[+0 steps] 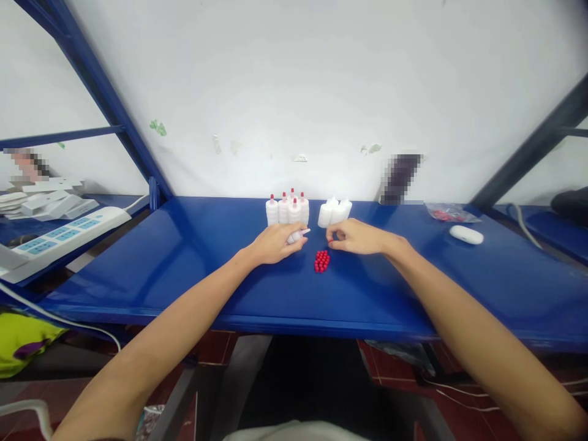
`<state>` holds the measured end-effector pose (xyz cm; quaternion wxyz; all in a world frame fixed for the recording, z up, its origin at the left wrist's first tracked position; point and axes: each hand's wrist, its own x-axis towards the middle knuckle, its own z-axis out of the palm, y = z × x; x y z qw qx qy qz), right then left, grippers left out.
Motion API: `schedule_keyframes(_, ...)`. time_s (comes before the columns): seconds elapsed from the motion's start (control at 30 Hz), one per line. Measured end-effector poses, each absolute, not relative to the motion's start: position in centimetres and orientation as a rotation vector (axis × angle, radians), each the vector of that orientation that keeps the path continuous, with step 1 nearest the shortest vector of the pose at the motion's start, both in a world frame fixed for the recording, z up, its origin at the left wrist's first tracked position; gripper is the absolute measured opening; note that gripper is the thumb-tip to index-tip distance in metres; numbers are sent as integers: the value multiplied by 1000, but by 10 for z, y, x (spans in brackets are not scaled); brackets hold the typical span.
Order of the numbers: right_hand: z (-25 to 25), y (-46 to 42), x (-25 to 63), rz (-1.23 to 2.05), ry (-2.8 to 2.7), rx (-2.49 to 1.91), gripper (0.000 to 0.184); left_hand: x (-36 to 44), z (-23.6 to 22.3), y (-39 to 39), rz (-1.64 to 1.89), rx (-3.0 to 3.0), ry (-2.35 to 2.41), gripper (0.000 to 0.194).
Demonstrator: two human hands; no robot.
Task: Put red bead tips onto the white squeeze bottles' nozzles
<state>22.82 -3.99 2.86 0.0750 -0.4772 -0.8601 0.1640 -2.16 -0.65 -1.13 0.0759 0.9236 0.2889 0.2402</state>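
My left hand (279, 244) is closed around a white squeeze bottle (294, 236), tilted so its bare nozzle points right. Close by on the right, my right hand (351, 236) pinches a small red cap (331, 243) between thumb and fingertips. Below and between the hands lies a cluster of red caps (322, 261) on the blue table. Behind my left hand stand several white bottles with red caps (285, 210), upright in a group. A few white bottles without red caps (334, 212) sit behind my right hand.
The blue table (275, 303) meets a white wall at the back. A plastic bag with red pieces (451, 213) and a white oval case (466, 234) lie to the right. At left are a power strip (68, 236) and stacked white boxes (50, 199). Blue frame posts rise on both sides.
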Motion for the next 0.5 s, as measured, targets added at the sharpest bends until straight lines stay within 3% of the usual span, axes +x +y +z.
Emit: schedule_keyframes(0.5, 37, -45, 229, 791, -2685, -1431, 28, -23, -7, -7, 668, 2725, 877, 37)
